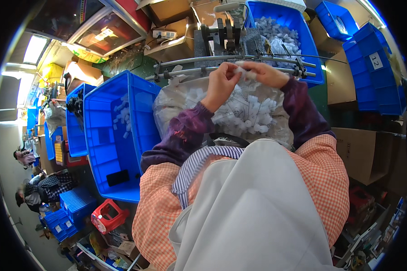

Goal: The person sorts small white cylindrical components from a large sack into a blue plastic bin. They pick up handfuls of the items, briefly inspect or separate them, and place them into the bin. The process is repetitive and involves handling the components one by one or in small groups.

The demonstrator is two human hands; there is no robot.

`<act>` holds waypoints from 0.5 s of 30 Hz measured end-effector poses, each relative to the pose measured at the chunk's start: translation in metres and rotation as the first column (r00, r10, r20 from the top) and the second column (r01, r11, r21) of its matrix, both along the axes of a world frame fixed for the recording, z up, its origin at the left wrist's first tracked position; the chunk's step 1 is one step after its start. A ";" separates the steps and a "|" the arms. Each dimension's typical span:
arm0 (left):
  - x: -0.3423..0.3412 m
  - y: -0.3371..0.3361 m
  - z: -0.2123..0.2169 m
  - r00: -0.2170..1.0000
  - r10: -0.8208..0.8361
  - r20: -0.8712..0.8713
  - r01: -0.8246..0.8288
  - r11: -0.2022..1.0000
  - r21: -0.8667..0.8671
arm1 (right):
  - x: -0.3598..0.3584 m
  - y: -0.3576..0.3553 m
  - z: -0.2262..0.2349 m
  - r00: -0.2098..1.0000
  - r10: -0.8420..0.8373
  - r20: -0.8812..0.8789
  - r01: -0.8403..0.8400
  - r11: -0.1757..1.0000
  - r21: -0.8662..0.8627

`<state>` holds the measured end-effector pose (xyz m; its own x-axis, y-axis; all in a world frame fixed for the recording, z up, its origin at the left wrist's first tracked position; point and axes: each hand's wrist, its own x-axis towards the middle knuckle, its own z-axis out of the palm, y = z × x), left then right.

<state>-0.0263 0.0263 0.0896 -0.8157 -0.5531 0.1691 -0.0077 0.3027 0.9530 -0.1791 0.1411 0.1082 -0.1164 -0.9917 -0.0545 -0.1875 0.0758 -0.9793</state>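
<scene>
My left hand (pixel 220 84) is closed in a pinch, thumb against forefinger, on a small white plastic part (pixel 240 70). From the other side my right hand (pixel 267 75) reaches the same part with bent fingers, slightly smeared by motion; its fingertips close around it. Below both hands, a pile of small white plastic parts (pixel 253 118), with thin metal springs among them, lies in a pale plastic sack (pixel 169 97). Just beyond my fingers stands a dark metal fixture (pixel 228 38), with horizontal metal rods (pixel 190 71) running across its front.
A blue bin (pixel 108 153) on the left holds scattered white parts and a dark flat object (pixel 117 178). Behind the fixture, another blue bin (pixel 309 45) contains many white parts. Blue crates (pixel 373 67) and a cardboard box (pixel 364 153) stand right; a red stool (pixel 108 216) sits lower left.
</scene>
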 end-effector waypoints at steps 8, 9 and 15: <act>0.060 -0.010 -0.034 0.779 0.173 0.602 0.382 0.630 -0.676 | -0.085 -0.059 -0.082 0.241 -0.492 -0.836 0.509 0.798 -0.323; 0.064 -0.009 -0.042 0.772 0.154 0.617 0.392 0.648 -0.652 | -0.090 -0.065 -0.089 0.145 -0.483 -0.863 0.499 0.789 -0.358; 0.071 -0.009 -0.053 0.778 0.088 0.622 0.360 0.749 -0.556 | -0.104 -0.087 -0.108 0.071 -0.416 -0.906 0.493 0.805 -0.331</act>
<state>0.0443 0.0168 0.0362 -0.9209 -0.3751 -0.1065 -0.3877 0.8518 0.3524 -0.2830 0.0541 0.0004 -0.5445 -0.7265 0.4192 -0.8252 0.5536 -0.1124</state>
